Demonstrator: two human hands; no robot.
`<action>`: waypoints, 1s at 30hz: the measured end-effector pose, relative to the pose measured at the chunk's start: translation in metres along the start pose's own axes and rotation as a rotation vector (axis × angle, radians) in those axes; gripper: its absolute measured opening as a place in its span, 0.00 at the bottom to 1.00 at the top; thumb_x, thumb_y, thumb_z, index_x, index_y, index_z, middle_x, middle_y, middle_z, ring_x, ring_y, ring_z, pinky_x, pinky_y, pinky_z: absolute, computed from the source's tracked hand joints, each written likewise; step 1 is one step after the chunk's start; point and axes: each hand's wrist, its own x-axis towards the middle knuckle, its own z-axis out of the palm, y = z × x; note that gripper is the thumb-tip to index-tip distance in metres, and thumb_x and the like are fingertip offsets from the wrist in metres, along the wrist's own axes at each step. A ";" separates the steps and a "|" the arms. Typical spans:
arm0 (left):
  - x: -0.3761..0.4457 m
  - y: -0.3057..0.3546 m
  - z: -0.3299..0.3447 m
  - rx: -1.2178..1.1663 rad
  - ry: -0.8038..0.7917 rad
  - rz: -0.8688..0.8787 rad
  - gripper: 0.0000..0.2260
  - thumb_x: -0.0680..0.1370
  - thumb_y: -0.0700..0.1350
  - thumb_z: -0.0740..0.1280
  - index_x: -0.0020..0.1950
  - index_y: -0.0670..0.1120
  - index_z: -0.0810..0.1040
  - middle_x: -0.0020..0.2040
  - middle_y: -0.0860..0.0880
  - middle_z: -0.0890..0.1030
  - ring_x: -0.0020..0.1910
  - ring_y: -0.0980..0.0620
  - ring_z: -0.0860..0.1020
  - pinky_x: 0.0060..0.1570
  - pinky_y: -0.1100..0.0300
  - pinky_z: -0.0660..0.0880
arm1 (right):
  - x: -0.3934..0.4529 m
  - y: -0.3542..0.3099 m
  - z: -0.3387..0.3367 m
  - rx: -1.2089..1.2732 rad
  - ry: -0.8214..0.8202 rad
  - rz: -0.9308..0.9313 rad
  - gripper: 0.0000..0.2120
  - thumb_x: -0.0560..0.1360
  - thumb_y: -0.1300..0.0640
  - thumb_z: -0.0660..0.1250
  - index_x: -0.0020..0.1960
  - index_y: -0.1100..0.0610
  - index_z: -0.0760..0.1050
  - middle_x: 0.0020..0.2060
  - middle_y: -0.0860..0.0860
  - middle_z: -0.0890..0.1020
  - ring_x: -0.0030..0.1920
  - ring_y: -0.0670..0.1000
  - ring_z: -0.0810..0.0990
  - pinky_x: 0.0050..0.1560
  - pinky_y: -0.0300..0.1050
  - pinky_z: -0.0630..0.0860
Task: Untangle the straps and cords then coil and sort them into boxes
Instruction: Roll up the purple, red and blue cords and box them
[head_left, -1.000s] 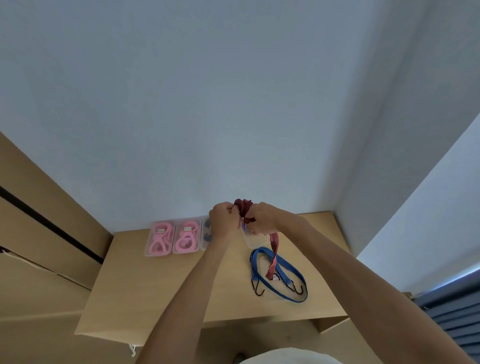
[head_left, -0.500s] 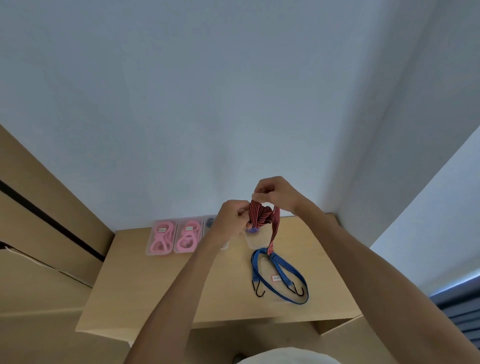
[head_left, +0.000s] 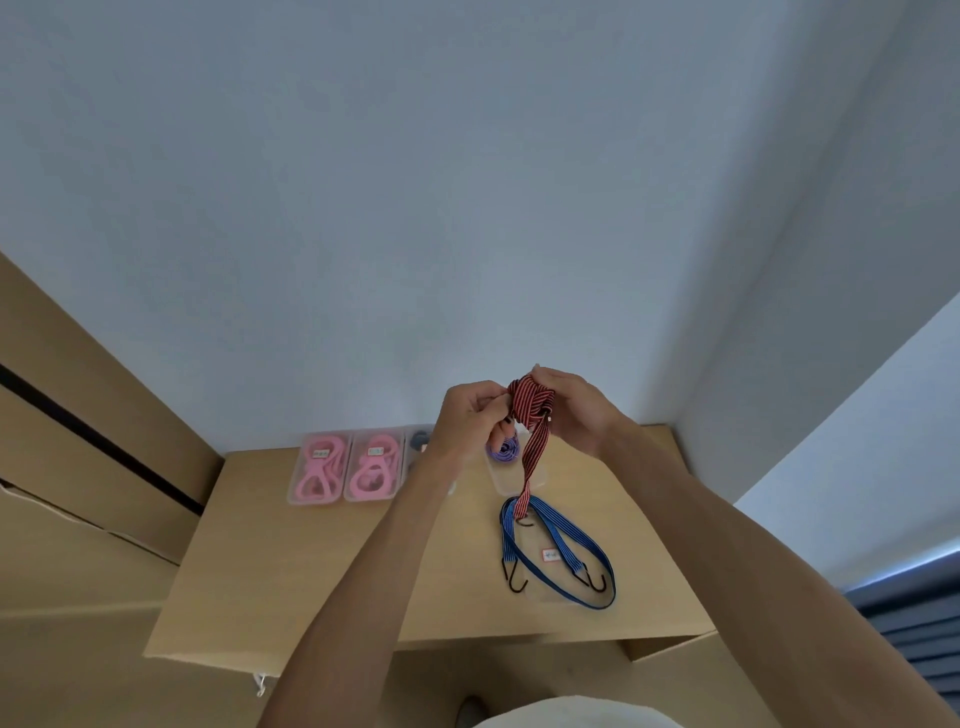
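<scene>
Both hands are up in front of me above the desk (head_left: 322, 561), working the red striped strap (head_left: 531, 410). Left hand (head_left: 475, 418) has its fingers curled tight, pinching one side of the bundle; right hand (head_left: 574, 410) is curled round the other side, thumb on top of the wraps. A second ago the hands were closed together on a tight knot of strap, then the right one rose above the left and drew a loop out; now it has come back down level, and another turn sits on the coil. I take that to mean the coiling is well along (the untangling of this one looks done), with only the tail left to take up.

That tail hangs straight down from between my hands, and its hooked end (head_left: 523, 517) reaches the top of the blue strap (head_left: 558, 553), which lies looped on the desk, its black hooks spread, just below and right of my hands. Whether the red hook has caught the blue one I cannot tell.

Behind my hands a clear box with a purple cord (head_left: 503, 450) sits partly hidden. Further left, two boxes already hold pink cords (head_left: 345, 467).
</scene>
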 end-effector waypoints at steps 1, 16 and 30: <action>0.002 -0.001 0.000 -0.033 0.020 -0.011 0.09 0.81 0.34 0.64 0.43 0.38 0.81 0.28 0.45 0.79 0.21 0.51 0.71 0.24 0.64 0.69 | 0.002 0.000 0.003 -0.007 0.025 0.000 0.18 0.82 0.49 0.61 0.54 0.64 0.78 0.43 0.55 0.80 0.40 0.50 0.78 0.38 0.43 0.75; 0.036 -0.037 -0.029 0.380 0.516 -0.107 0.11 0.75 0.40 0.62 0.36 0.36 0.79 0.29 0.41 0.80 0.29 0.40 0.81 0.33 0.44 0.80 | 0.031 0.022 0.054 -0.961 0.022 0.021 0.13 0.81 0.61 0.59 0.37 0.57 0.68 0.30 0.50 0.78 0.25 0.51 0.76 0.28 0.39 0.72; 0.029 -0.017 -0.026 0.004 0.005 -0.201 0.10 0.80 0.33 0.64 0.41 0.39 0.81 0.29 0.44 0.77 0.27 0.48 0.70 0.27 0.61 0.65 | 0.036 0.046 0.022 -1.026 0.145 0.040 0.11 0.81 0.57 0.60 0.46 0.61 0.77 0.40 0.56 0.81 0.38 0.55 0.76 0.40 0.48 0.71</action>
